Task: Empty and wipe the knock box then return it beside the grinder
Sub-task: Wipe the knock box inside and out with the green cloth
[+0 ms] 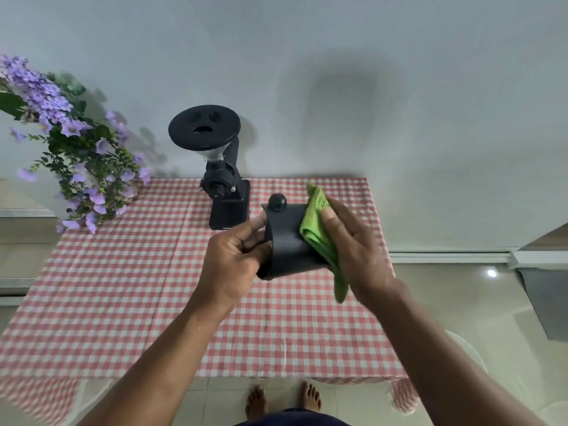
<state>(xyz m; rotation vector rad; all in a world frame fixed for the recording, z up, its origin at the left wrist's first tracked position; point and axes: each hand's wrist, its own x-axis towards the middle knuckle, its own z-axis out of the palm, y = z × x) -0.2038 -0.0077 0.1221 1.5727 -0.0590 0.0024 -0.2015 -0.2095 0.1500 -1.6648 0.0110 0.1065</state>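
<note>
**Checked tablecloth, knock box held above it**

Red-and-white gingham covered the table (pixel 153 302), which stood against a plain pale wall. Above the cloth, the left hand (pixel 233 265) was closed around the rim end of the knock box (pixel 287 241), fingers curled into its opening and thumb on the outside. The box was matte black, rounded, tipped on its side, with a round knob at its 12 o'clock; its inside could not be seen. The right hand (pixel 353 250) pressed a folded green microfibre cloth (pixel 319 229) flat against the box's outer wall, fingers extended over it. At 11 o'clock from the hands stood the black grinder (pixel 222 186), its round lid topping a clear funnel-shaped hopper. Purple artificial flowers (pixel 76 155) trailed at 9 o'clock.
</note>
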